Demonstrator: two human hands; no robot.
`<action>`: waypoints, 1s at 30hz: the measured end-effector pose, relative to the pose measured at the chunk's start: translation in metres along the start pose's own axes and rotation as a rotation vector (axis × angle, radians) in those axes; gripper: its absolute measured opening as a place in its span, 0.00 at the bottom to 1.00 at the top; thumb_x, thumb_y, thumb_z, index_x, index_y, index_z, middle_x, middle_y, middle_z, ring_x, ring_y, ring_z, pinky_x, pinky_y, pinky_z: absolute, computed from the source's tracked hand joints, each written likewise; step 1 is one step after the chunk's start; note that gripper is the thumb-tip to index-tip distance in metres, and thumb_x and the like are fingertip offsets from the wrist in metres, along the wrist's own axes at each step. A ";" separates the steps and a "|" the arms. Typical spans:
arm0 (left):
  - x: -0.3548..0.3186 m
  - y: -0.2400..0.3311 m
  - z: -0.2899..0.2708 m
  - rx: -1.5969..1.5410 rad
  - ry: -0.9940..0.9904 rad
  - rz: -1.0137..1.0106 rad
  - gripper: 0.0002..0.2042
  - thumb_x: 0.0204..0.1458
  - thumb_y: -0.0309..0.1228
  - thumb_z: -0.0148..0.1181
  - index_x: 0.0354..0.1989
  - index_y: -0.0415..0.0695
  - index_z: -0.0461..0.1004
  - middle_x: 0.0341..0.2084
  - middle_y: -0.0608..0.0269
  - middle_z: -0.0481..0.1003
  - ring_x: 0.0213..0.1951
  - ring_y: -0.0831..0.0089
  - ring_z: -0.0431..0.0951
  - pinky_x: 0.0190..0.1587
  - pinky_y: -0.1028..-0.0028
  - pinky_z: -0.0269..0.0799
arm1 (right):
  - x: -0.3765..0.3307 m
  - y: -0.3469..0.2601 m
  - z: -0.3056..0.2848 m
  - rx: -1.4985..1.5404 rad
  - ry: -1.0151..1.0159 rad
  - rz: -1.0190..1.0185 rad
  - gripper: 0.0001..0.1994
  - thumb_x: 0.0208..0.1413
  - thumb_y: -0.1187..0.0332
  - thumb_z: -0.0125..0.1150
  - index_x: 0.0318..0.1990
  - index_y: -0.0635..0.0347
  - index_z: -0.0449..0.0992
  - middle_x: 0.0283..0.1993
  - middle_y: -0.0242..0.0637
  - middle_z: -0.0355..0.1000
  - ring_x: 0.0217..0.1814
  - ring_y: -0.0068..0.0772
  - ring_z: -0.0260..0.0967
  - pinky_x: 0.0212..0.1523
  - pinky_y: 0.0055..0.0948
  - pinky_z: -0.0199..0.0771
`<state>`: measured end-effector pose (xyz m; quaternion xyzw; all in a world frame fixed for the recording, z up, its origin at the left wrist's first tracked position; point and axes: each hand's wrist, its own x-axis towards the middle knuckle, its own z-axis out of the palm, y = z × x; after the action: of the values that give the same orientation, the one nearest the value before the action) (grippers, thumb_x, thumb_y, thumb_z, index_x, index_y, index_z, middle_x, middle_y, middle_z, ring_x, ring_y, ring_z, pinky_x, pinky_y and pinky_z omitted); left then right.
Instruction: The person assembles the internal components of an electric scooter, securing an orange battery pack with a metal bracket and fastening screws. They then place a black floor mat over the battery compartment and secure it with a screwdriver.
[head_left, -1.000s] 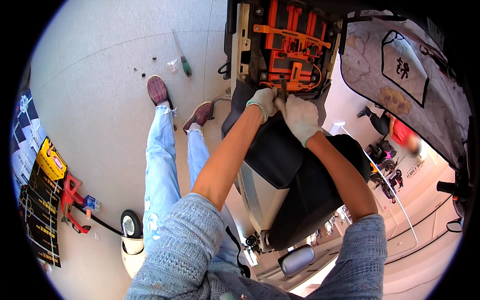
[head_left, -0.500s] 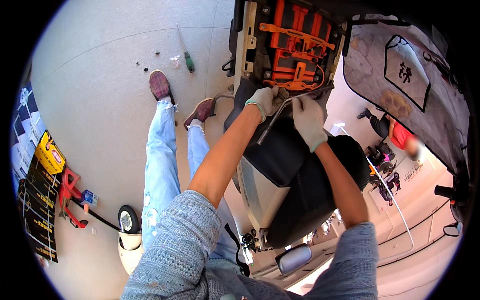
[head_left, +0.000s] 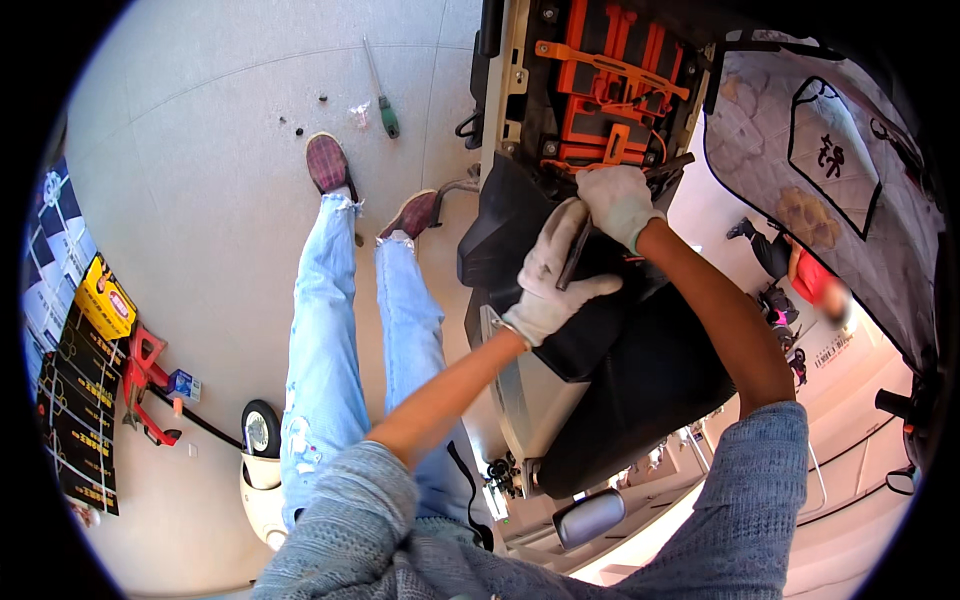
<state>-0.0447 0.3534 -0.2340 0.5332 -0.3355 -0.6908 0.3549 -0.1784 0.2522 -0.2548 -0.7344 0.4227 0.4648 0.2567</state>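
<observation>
Grey floor (head_left: 220,200), screwdriver (head_left: 388,118) lying on it. Left hand (head_left: 548,290) has gone from curled to spread, fingers straight alongside the bar (head_left: 574,257), thumb out; right hand (head_left: 617,203) wraps it just beside the orange pack (head_left: 610,90), so the grip looks right-handed.

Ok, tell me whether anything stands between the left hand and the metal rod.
Nothing visible does: the lower end of the metal rod lies over the open left hand; whether they touch is unclear.
</observation>
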 end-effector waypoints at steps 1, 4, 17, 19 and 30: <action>0.004 -0.004 0.008 -0.056 0.061 0.062 0.36 0.36 0.28 0.67 0.58 0.38 0.59 0.56 0.50 0.62 0.58 0.60 0.63 0.57 0.69 0.60 | 0.001 0.000 0.000 0.016 -0.008 -0.006 0.05 0.45 0.70 0.54 0.30 0.57 0.73 0.26 0.39 0.73 0.30 0.41 0.73 0.28 0.39 0.71; 0.025 -0.014 0.022 -0.255 0.265 0.110 0.23 0.48 0.21 0.55 0.55 0.37 0.63 0.54 0.54 0.64 0.55 0.68 0.65 0.56 0.72 0.61 | -0.002 0.003 0.001 0.208 -0.020 0.058 0.06 0.46 0.67 0.55 0.29 0.59 0.73 0.27 0.42 0.73 0.32 0.45 0.73 0.31 0.41 0.71; 0.182 -0.013 0.129 0.674 -0.921 0.286 0.16 0.49 0.39 0.50 0.32 0.39 0.78 0.27 0.51 0.77 0.32 0.56 0.77 0.37 0.60 0.72 | 0.016 -0.013 0.120 -0.137 0.200 -0.158 0.19 0.58 0.58 0.42 0.54 0.53 0.62 0.52 0.34 0.59 0.53 0.28 0.56 0.46 0.25 0.60; 0.173 -0.022 0.155 0.826 -1.048 0.279 0.17 0.50 0.41 0.48 0.32 0.39 0.78 0.27 0.52 0.77 0.33 0.55 0.77 0.39 0.59 0.71 | 0.012 -0.006 0.116 0.049 0.228 -0.151 0.17 0.58 0.60 0.42 0.52 0.56 0.63 0.45 0.32 0.58 0.47 0.26 0.55 0.41 0.23 0.59; 0.188 0.047 0.007 0.237 -0.017 0.320 0.19 0.51 0.51 0.49 0.33 0.48 0.76 0.24 0.59 0.76 0.28 0.59 0.77 0.31 0.69 0.73 | -0.025 0.022 -0.001 1.512 0.171 -0.063 0.12 0.60 0.65 0.43 0.36 0.65 0.68 0.17 0.22 0.51 0.17 0.15 0.47 0.19 0.15 0.51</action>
<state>-0.0787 0.1699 -0.2870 0.5050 -0.4981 -0.5857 0.3922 -0.2020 0.2501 -0.2317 -0.4038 0.6232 -0.0174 0.6695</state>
